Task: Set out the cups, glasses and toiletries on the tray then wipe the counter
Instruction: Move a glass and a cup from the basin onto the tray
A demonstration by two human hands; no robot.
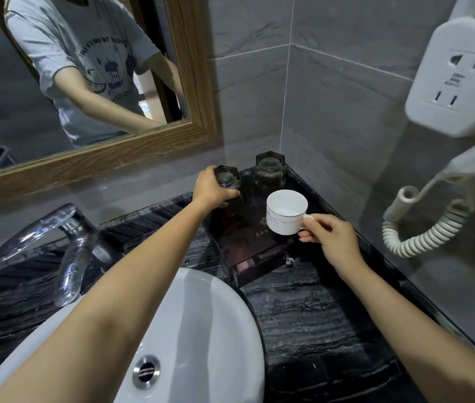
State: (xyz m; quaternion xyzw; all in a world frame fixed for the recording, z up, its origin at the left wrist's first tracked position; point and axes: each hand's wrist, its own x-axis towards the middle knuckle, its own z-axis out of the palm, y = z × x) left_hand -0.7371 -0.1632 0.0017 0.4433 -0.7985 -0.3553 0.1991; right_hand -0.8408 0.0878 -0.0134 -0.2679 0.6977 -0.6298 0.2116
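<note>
A dark tray (247, 245) sits in the counter's far right corner. My left hand (211, 190) grips a clear glass (228, 178) at the tray's back left edge. A second clear glass (269, 170) stands upside down at the tray's back right. My right hand (329, 238) holds a white cup (285, 212) by its handle, upright, just above the middle of the tray. No toiletries are visible.
A white basin (201, 330) with a chrome tap (64, 242) fills the lower left. The black marble counter (311, 315) runs along the right wall. A wall hairdryer with socket (451, 82) and coiled cord (422, 228) hangs at right. A wood-framed mirror (195, 82) is behind.
</note>
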